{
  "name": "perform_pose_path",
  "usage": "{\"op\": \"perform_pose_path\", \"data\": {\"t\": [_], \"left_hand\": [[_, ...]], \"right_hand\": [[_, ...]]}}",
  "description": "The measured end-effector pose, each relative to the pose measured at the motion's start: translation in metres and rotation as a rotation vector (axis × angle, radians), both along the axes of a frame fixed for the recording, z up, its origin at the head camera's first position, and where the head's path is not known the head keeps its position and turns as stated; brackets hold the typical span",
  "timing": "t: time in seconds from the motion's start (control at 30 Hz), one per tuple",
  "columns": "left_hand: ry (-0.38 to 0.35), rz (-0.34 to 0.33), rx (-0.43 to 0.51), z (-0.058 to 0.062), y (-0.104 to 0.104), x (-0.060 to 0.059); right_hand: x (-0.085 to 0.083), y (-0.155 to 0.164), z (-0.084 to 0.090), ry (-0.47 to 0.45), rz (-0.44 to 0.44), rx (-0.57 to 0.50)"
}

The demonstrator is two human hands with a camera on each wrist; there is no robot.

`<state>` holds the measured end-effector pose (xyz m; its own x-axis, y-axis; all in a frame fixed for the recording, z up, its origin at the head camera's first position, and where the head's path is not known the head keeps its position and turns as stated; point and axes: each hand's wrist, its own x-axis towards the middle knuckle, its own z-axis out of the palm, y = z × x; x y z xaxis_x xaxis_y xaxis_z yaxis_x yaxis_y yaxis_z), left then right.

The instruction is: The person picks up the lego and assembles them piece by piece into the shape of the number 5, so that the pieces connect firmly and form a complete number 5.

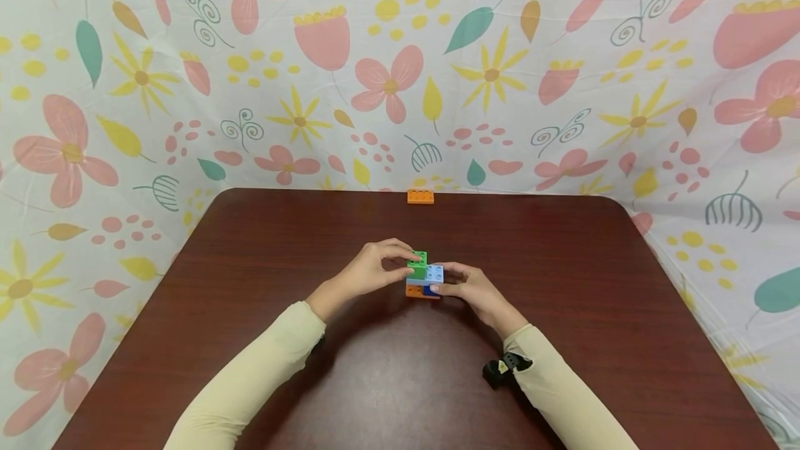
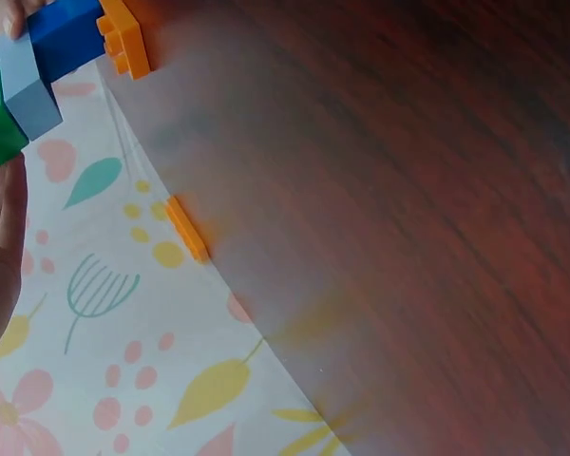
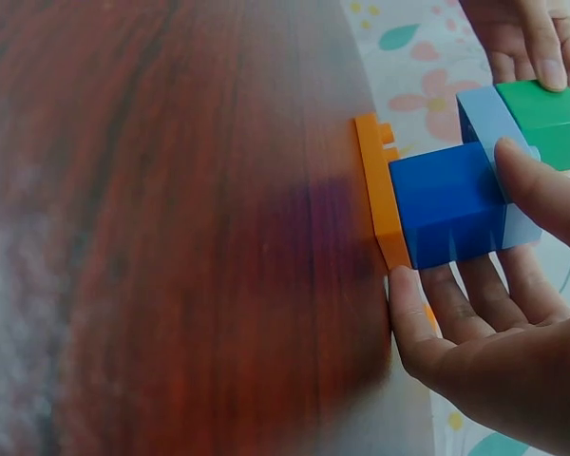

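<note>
you've got a small brick stack [image 1: 423,278] mid-table, just off the centre of the dark wood table [image 1: 562,262], w/ both hands on it. it's 4 bricks: a flat orange plate [image 3: 378,190] at the bottom, sitting on the table, a dark blue brick [image 3: 446,201] on that, a light blue brick [image 3: 489,119] above, and a green brick [image 1: 417,266] on top toward your left side. the studs on the green and light blue show in the head view. the orange plate sticks out past the dark blue one, 1 row of studs visible in the left wrist view.

your left hand [image 1: 375,269] pinches the green brick, thumb and fingertips curled onto it from the left. your right hand [image 1: 469,287] grips the stack from the right: thumb on the dark blue/light blue side, fingers cupped under and behind, per the right wrist view.

1 more orange brick [image 1: 421,196] lies apart at the far table edge, right by the flowered cloth [image 1: 400,68] backdrop. cream sleeves cover both forearms; a black strap [image 1: 503,369] sits at your right wrist.
</note>
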<state>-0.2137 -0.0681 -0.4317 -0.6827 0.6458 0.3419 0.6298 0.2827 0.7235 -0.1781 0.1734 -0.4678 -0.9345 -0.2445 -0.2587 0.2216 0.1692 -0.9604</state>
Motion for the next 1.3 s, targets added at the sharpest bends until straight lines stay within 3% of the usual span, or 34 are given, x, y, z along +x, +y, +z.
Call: {"op": "perform_pose_path", "data": {"t": [0.3, 0.73, 1.0, 1.3], "left_hand": [[-0.051, 0.012, -0.001, 0.002, -0.001, 0.002], [-0.008, 0.028, 0.005, -0.002, 0.002, 0.007], [-0.057, 0.030, 0.027, -0.004, 0.002, 0.009], [-0.036, 0.015, 0.078, -0.004, 0.003, 0.011]], "right_hand": [[0.000, -0.002, -0.001, 0.000, -0.013, 0.003], [0.002, -0.001, 0.003, -0.006, -0.025, 0.004], [0.000, -0.002, 0.000, -0.005, -0.029, 0.013], [-0.002, -0.001, -0.002, 0.007, -0.013, 0.021]]}}
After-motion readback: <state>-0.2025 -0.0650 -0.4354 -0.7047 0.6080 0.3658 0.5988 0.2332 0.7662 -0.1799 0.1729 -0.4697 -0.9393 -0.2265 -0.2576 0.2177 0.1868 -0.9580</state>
